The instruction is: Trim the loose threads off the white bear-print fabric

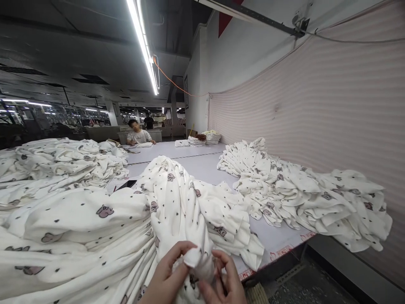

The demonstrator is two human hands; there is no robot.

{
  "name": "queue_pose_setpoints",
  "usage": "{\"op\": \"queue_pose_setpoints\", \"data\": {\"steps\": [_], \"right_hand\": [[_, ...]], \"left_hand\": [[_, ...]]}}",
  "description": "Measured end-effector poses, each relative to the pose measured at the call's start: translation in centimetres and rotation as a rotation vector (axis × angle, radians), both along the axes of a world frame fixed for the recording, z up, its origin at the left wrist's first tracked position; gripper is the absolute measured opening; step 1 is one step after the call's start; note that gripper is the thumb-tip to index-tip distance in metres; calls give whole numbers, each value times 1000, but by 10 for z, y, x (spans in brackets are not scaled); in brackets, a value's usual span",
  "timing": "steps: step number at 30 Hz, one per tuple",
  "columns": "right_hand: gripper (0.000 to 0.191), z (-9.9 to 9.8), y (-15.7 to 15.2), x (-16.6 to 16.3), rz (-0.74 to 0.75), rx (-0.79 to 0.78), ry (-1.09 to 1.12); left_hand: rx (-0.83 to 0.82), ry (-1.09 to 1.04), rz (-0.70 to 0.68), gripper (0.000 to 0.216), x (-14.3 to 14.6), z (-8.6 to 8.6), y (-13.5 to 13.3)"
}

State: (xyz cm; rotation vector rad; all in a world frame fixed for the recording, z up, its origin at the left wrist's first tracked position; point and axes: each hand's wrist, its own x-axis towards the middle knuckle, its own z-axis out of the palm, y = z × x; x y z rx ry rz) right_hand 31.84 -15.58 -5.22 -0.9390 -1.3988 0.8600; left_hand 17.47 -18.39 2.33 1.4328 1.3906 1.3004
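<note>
White fabric point(180, 198) printed with small dark dots and mauve animal figures lies bunched in front of me, gathered to a ridge toward the table's near edge. My left hand point(171, 274) is closed, pinching a folded edge of this cloth between thumb and fingers. Close beside it on the right, my right hand point(226, 280) is curled against the same cloth. A thin dark thing shows between its fingers, too hidden to name. Most of the cloth spreads left in long folds.
Heaps of the same printed fabric lie at the left point(63, 158) and along the right point(294, 194), overhanging the table point(268, 236). A dark phone point(126, 185) rests among cloth. Folded stacks point(211, 137) stand at the back. A person point(139, 136) sits at the far end.
</note>
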Motion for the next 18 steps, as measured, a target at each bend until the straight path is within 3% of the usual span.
{"op": "queue_pose_setpoints", "data": {"steps": [2, 5, 10, 14, 18], "right_hand": [[33, -6, -1, 0, -79, 71, -127], [13, -1, 2, 2, -87, 192, -178], [14, 19, 9, 14, 12, 239, -138], [15, 28, 8, 30, 21, 168, -222], [23, 32, 5, 44, 213, 192, -347]], "left_hand": [[8, -13, 17, 16, -3, -6, -1], [56, 151, 111, 20, -5, -13, -5], [298, 467, 150, 15, -9, -20, -11], [342, 407, 22, 16, -8, -21, -13], [348, 369, 2, 19, -7, -20, -12]]}}
